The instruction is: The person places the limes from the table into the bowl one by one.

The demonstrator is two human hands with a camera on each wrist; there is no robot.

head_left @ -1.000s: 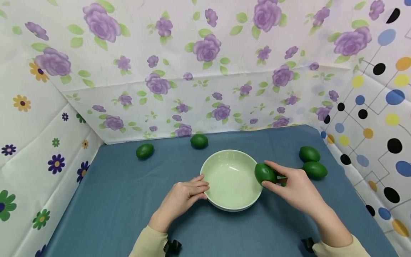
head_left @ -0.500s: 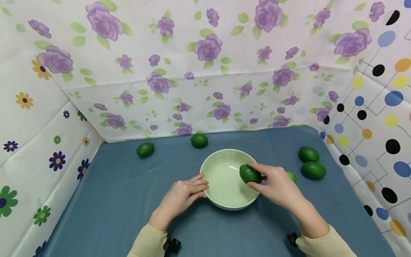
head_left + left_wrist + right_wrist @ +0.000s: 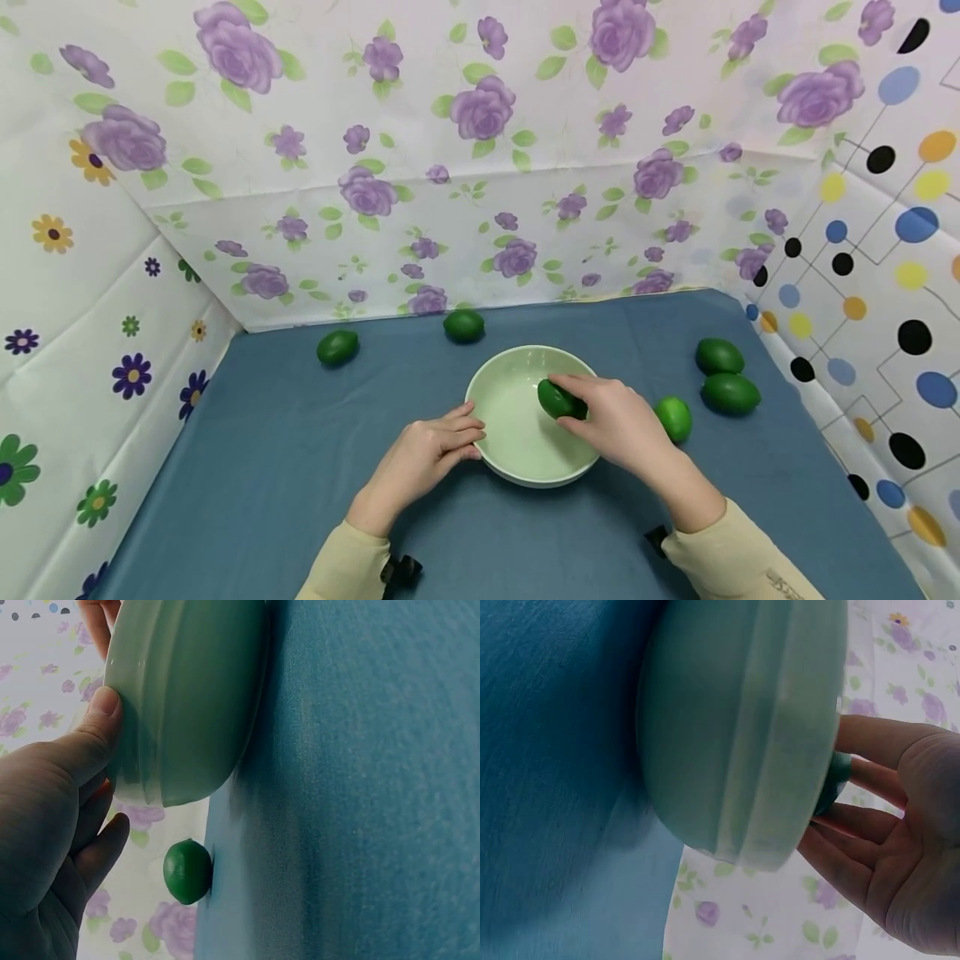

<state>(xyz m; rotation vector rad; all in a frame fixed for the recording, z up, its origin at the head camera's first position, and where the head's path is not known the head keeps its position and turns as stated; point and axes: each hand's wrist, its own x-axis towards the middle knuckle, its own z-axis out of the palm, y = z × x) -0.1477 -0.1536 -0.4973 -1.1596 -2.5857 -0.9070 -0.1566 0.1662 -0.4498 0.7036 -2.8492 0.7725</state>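
Observation:
A pale green bowl (image 3: 517, 450) stands upright on the blue cloth. My left hand (image 3: 429, 454) grips its left rim, fingertips just over the edge and thumb (image 3: 105, 705) on the outside. Over the bowl's inside, my right hand (image 3: 618, 421) holds a dark green lime (image 3: 557, 400) between thumb and fingers. In the right wrist view the bowl's wall hides most of that lime (image 3: 835, 780). Whether the lime touches the bowl's bottom I cannot tell.
Behind the bowl lie two dark limes, a left one (image 3: 337, 348) and a middle one (image 3: 463, 326). To the right are a brighter lime (image 3: 673, 419) and two dark limes (image 3: 731, 394) touching each other. Patterned cloth walls (image 3: 420, 192) enclose the blue surface.
My right hand has carried the dark lime leftward from the bowl's right rim to over its inside. The brighter lime has come into full view. My left hand has stayed at the rim.

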